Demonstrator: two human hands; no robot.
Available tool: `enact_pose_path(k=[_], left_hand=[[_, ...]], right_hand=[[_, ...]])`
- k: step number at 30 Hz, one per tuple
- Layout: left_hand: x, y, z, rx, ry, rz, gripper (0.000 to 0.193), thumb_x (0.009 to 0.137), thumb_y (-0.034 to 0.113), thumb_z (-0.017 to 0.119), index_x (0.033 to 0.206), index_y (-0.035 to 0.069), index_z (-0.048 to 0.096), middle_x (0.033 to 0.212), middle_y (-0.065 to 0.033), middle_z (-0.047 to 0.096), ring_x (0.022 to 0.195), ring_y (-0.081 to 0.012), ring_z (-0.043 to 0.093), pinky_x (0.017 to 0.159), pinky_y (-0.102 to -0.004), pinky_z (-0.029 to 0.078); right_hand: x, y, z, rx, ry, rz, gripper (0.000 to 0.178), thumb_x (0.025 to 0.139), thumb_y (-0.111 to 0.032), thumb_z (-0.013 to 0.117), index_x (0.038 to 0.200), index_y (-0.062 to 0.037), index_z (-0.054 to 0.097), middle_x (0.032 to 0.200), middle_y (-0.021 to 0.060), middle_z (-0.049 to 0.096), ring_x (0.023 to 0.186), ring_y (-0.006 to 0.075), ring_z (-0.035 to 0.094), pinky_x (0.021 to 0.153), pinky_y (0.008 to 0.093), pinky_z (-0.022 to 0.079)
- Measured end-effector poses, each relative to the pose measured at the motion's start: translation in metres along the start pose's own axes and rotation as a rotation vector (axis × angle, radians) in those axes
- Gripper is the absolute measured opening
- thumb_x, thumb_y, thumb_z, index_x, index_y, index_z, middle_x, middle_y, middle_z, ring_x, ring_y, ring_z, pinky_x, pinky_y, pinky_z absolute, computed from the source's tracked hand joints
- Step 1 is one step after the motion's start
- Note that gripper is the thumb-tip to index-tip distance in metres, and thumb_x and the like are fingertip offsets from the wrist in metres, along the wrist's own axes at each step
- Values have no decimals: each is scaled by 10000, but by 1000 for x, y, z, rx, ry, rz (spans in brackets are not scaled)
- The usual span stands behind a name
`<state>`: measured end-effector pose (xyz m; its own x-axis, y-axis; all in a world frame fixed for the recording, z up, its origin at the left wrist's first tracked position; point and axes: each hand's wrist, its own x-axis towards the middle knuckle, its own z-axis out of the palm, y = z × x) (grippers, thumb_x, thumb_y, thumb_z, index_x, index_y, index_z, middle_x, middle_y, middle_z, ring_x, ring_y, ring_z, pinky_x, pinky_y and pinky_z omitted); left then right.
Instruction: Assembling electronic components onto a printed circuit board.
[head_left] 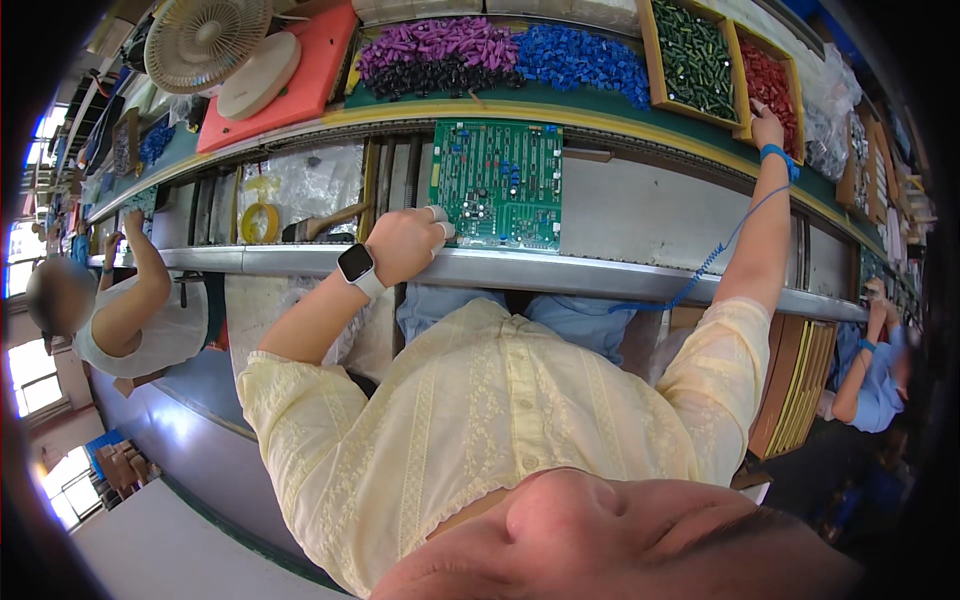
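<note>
A green circuit board lies across the rails of the line in front of me, fitted with many small parts, blue ones among them. My left hand is closed on its lower left edge, white covers on the fingertips and a watch on the wrist. Far to the right, my right hand reaches to the near left side of a box of red components. Its fingers bend down at the parts; their tips are too small to tell what they hold. A blue coiled cord runs from the band on that wrist.
Behind the board lie heaps of purple, black and blue components, beside a box of green ones. A fan stands back left. Yellow tape and a brush lie left. Other people work at both sides.
</note>
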<state>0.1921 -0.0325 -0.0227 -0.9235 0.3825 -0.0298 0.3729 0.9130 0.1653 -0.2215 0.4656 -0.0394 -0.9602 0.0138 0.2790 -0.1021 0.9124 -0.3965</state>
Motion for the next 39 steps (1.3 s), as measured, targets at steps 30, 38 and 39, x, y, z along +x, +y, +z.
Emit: enact_pose_path(k=[30, 38, 39], left_hand=[[78, -58, 16, -373, 855, -249, 275, 759, 114, 633, 1025, 54, 604, 950, -106, 603, 774, -213, 585, 679, -291, 472], [74, -58, 18, -455, 821, -274, 257, 768, 161, 623, 1014, 88, 613, 956, -111, 597, 714, -231, 596, 652, -315, 493], [75, -58, 17, -454, 818, -273, 257, 768, 161, 623, 1014, 88, 613, 956, -111, 597, 714, -231, 596, 652, -315, 493]], right_hand=[[-308, -246, 7, 216, -416, -850, 164, 674, -103, 616, 828, -49, 602, 834, 98, 578, 803, 291, 544, 736, 379, 434], [-306, -254, 5, 152, -380, -916, 126, 660, -94, 619, 778, -55, 596, 798, 87, 578, 792, 269, 541, 756, 374, 409], [-306, -254, 4, 132, -380, -928, 121, 658, -93, 619, 770, -55, 595, 789, 84, 574, 787, 266, 539, 755, 373, 407]])
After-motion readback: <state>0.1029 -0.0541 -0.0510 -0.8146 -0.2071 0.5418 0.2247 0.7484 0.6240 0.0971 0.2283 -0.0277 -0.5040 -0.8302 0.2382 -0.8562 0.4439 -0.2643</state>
